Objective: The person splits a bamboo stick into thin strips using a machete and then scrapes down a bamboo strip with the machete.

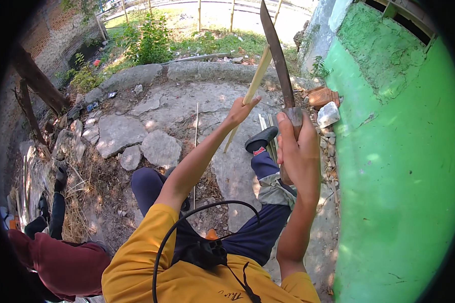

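Visibly pale, slender strip [257, 74], dark-bladed knife [284, 78]

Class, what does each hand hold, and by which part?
Right hand: the knife, by its handle. Left hand: the pale strip, partway along its length.

A green wall [389, 166] stands at right, a white rock [328, 115] near it; a leafy bush [149, 43] grows beyond a stone kerb [207, 71]; a brown trunk [41, 82] leans left.

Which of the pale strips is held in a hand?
The pale strip slanting up through the left hand; the thin strip left of it and the strips by the shoe lie on the ground, unheld.
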Tool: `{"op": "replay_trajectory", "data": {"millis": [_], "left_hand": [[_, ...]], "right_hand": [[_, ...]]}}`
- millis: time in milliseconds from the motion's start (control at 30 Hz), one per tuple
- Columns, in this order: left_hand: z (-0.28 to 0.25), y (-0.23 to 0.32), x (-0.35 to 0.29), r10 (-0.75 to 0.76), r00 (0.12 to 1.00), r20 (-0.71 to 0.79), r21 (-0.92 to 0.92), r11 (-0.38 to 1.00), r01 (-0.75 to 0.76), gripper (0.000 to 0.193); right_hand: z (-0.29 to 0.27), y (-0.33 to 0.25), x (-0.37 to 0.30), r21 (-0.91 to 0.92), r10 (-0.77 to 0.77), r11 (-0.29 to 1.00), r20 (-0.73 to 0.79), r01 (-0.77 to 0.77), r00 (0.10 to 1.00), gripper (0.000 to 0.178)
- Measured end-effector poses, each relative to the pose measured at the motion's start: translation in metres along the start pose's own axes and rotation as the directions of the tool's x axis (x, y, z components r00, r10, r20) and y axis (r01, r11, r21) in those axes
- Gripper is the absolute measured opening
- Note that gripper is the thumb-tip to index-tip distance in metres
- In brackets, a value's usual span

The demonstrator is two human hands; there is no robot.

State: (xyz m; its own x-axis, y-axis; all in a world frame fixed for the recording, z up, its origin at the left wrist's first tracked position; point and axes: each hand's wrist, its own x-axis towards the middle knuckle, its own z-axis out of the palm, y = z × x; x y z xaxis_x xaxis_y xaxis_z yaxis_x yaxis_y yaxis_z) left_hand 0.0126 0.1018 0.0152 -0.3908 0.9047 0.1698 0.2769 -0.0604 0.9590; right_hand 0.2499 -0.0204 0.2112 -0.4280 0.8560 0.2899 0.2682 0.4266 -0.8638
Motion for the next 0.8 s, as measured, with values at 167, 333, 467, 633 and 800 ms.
{"op": "replay_trajectory", "data": {"millis": [167,333,467,633,800], "left_hand": [[-0.022,0.010,-0.008,0.089,0.984,0.155,0.054,0.994,-0.099,0.067],[-0.089,-0.035,-0.013,0.084,0.959,0.271,0.326,0.929,-0.174,0.092],[-0.128,-0.066,-0.039,-0.323,0.878,0.352,0.600,0.798,0.053,0.095],[-0.182,-0.111,-0.058,-0.596,0.728,0.337,0.802,0.588,0.110,0.096],[-0.196,-0.088,-0.057,-0.672,0.695,0.258,0.857,0.491,0.157,0.092]], "right_hand": [[-0.006,-0.001,0.019,0.242,0.148,0.958,0.053,-0.156,0.988,0.032],[-0.017,0.006,0.047,0.313,0.132,0.938,0.074,-0.149,0.989,0.031],[-0.028,0.013,0.064,0.292,0.131,0.947,0.032,-0.134,0.991,0.036],[-0.043,-0.019,0.073,0.249,-0.003,0.968,0.004,0.002,1.000,0.045],[-0.065,-0.078,0.081,0.016,-0.073,0.997,0.014,0.073,0.997,0.051]]}}
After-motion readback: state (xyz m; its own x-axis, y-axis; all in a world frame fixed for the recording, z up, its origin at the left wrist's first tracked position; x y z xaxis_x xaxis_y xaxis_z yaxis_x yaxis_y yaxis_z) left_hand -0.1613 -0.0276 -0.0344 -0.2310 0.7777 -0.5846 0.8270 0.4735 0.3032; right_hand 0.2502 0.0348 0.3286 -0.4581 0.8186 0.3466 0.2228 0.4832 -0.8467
